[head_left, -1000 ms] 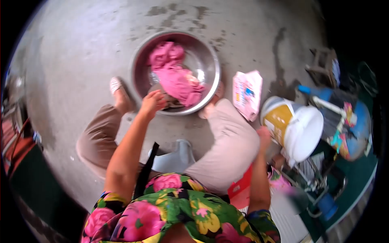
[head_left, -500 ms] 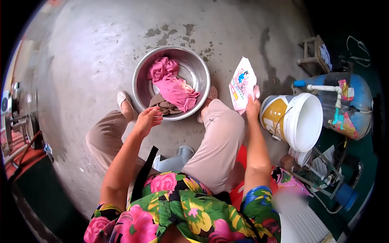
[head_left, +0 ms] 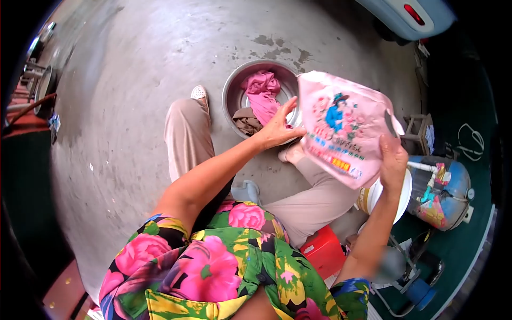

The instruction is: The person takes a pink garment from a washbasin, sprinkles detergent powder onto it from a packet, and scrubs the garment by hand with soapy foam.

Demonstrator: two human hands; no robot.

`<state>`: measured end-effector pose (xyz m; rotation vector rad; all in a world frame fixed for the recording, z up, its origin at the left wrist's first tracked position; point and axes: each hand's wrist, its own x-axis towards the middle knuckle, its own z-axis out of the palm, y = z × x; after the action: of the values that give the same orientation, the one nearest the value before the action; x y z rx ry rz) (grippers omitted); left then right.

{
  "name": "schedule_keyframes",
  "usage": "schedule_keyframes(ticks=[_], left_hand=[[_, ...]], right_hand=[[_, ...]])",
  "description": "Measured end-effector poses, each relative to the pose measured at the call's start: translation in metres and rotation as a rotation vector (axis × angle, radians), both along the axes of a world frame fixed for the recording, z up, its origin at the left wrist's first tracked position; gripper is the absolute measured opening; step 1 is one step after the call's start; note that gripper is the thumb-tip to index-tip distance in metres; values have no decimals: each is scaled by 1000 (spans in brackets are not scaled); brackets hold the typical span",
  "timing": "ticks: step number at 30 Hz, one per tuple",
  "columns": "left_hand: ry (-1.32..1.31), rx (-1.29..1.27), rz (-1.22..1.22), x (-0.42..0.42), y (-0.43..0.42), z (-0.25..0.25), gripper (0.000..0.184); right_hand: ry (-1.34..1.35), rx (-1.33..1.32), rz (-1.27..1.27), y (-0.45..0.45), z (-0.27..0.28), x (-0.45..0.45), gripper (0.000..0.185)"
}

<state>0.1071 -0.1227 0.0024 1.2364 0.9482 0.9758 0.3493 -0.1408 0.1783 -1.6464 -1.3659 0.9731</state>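
My right hand grips the right edge of a pink printed plastic bag with coloured lettering and a blue-dressed figure on it. The bag hangs above the floor to the right of the metal basin and overlaps its right rim from this view. Just left of the bag, my left hand is open, thumb and fingers apart; its thumb tip is close to the bag's edge, and I cannot tell if it touches. In the metal basin lie a pink cloth and a brown cloth.
A white bucket is partly hidden behind my right forearm. Beyond it are a blue tank with pipes and a small wooden stool. A red box sits beside my leg. A light-blue vehicle shows at the top right.
My right hand has raised the bag and turned its printed face toward me. My left hand has moved right, from the basin's near rim to the bag's side. The view has swung right.
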Motion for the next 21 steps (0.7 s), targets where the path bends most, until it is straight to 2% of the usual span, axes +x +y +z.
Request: schedule_keyframes(ticks=[1, 2, 3, 4, 5, 6, 8, 10, 11, 14, 16, 17, 18, 20, 21], left_hand=[[-236, -37, -75, -1, 5, 8, 88], [-293, -220, -178, -10, 0, 15, 76], [-481, -352, -121, -11, -5, 10, 70], [-673, -483, -65, -11, -8, -1, 65], [-696, -596, 11, -13, -11, -15, 58], [-721, -593, 24, -19, -13, -19, 58], [-705, -740, 94, -23, -18, -18, 55], [-766, -717, 135, -24, -17, -28, 52], [-706, -697, 130, -22, -10, -32, 51], [-596, -740, 129, -14, -2, -35, 52], [-823, -683, 152, -6, 10, -29, 54], [-847, -606, 245, -3, 13, -22, 53], [-847, -615, 252, -8, 14, -26, 53], [-735, -800, 100, -14, 19, -35, 57], [-737, -832, 118, -4, 17, -51, 56]], right_hand=[[47, -29, 21, 1, -3, -17, 22], [90, -61, 41, 3, -7, -31, 23], [222, -126, 0, 5, -20, -36, 27], [205, -128, 15, 7, -26, -43, 27], [342, -178, -7, 9, -31, -52, 27], [477, -231, -31, 11, -36, -58, 27], [472, -388, 12, 3, -45, -43, 34], [273, -490, 9, -17, -62, -55, 38], [218, -494, -9, -19, -68, -64, 40], [170, -488, -66, -13, -66, -71, 38], [133, -333, -108, 1, -50, -76, 32], [153, -269, -81, 5, -38, -83, 28], [147, -255, -77, 6, -40, -86, 29], [6, -378, -72, 10, -65, -75, 28], [36, -343, -44, 11, -74, -70, 27]])
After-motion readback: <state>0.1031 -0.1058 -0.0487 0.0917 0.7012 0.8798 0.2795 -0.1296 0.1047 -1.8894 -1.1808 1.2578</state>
